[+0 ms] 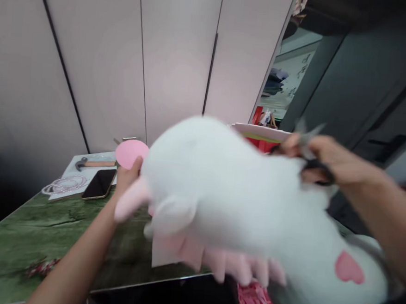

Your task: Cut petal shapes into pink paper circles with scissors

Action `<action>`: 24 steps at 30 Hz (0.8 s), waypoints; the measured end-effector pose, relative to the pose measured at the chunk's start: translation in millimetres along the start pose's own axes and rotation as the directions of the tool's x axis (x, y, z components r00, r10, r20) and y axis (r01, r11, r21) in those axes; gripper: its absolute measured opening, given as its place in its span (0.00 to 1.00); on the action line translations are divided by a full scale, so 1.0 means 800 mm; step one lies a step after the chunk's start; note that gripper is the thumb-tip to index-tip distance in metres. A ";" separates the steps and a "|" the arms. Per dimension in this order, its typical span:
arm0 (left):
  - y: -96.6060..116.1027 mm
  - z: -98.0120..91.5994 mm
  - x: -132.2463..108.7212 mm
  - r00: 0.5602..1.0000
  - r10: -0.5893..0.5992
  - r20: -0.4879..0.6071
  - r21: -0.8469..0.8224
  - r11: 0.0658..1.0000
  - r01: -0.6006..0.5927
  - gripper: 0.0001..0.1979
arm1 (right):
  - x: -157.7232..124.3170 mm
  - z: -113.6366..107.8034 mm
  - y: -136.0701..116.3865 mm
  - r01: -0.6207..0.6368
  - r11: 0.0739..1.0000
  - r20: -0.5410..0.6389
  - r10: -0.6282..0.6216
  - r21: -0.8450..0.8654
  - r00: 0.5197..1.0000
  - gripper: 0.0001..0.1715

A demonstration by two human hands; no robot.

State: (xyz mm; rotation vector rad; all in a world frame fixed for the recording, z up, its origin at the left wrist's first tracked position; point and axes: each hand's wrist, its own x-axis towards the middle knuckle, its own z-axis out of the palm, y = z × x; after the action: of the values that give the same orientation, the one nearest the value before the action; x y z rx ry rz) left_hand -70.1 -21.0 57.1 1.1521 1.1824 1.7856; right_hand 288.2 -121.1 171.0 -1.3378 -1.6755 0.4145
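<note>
A large white plush unicorn (pixel 221 190) with a pink horn, a pink mane and a pink heart patch fills the middle and right, blurred by motion. Beyond its head, my left hand (pixel 128 174) is closed on a flat pink round piece (pixel 130 152), the thumb on its front; its material cannot be made out. My right hand (pixel 323 151), at the far side of the plush's body, grips scissors (pixel 308 143) with black handles, the blades apart and pointing up. It overlaps the plush in view; whether it also holds the toy is unclear.
On the green marbled table (pixel 16 231) lie a hammer (pixel 99 164), a phone (pixel 99 183) and a coiled pink cord (pixel 65 185). Pale sheets (pixel 166 253) show under the plush. A black surface (pixel 165 297) is at the front edge. Tall cabinet doors (pixel 182 48) stand behind.
</note>
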 end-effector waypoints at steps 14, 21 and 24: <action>0.039 0.040 0.013 0.973 -0.047 0.228 -0.149 0.985 0.083 0.08 | -0.061 0.266 0.066 0.279 0.931 0.779 -0.352 0.234 0.520 0.26; -0.027 0.077 -0.009 0.963 -0.202 0.176 -0.147 0.962 0.228 0.08 | -0.069 0.256 0.078 0.165 0.979 0.585 -0.202 0.117 0.785 0.10; -0.065 0.067 -0.040 0.954 -0.255 0.156 -0.113 0.955 0.273 0.11 | -0.076 0.243 0.096 0.135 0.990 0.442 -0.099 -0.049 0.892 0.04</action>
State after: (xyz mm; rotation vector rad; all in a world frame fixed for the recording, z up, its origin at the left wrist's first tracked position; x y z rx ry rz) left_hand -5.1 -14.2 8.8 0.9739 1.0622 1.5305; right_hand 174.6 -95.7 -13.3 -1.2515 -2.1537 0.6191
